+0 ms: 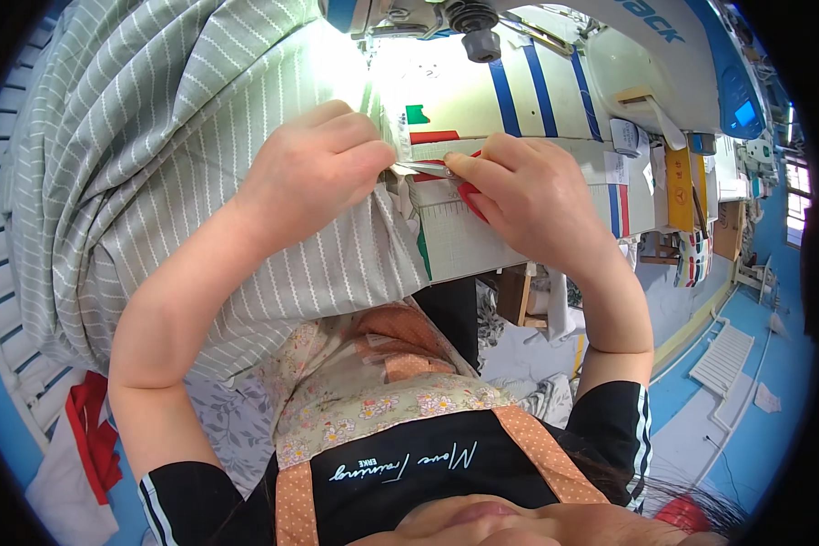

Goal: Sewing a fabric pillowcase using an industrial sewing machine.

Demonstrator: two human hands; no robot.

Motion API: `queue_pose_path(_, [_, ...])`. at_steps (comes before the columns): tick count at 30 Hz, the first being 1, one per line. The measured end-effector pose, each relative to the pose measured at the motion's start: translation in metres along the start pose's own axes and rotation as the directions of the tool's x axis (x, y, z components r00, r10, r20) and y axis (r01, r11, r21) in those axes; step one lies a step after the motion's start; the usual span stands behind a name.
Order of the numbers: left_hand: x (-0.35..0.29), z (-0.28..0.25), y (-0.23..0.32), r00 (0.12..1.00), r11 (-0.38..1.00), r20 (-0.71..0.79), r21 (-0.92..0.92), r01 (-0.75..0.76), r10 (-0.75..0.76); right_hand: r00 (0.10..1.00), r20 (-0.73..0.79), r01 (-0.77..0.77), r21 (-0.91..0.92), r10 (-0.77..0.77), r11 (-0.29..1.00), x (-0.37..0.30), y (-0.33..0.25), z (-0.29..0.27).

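Grey cloth with white stripes (182,173) lies in deep folds over the left of the work table and hangs down toward my lap. My left hand (323,168) is closed in a pinch at the cloth's right edge. In my right hand (528,187) is a pair of scissors with red handles (469,198). The blades point left, their tips close by my left fingertips. What exactly lies between the blades is too small to make out. A bright lamp lights the cloth just beyond my left hand.
A white and blue sewing machine (632,68) stands beyond my hands. Blue tape strips (505,100) cross its table, with a ruler scale (455,202) near the front edge. A yellow strip (680,187) stands at the right end. White slats (9,273) run along the left.
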State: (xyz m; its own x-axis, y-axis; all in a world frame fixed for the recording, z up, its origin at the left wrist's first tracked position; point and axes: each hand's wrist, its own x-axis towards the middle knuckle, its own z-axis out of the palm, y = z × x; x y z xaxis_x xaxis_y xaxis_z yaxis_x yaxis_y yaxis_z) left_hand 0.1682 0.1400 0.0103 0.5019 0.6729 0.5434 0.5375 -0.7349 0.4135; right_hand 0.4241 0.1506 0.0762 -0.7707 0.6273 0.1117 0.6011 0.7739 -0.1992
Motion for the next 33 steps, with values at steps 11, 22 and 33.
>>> queue_pose_path(11, [0.000,-0.012,-0.004,0.988,0.991,0.085,0.029,-0.132,0.129,0.998,0.056,-0.008,-0.027,0.009,1.000,0.000,-0.003,-0.002])
queue_pose_path(22, [0.000,-0.009,0.000,1.000,0.994,0.023,-0.111,0.021,-0.018,0.999,-0.031,-0.016,0.026,0.017,1.000,0.000,-0.001,0.003])
queue_pose_path(33, [0.002,-0.001,0.012,0.993,0.992,0.003,0.026,0.120,-0.120,0.997,-0.028,-0.073,0.006,0.073,0.997,-0.003,-0.001,-0.003])
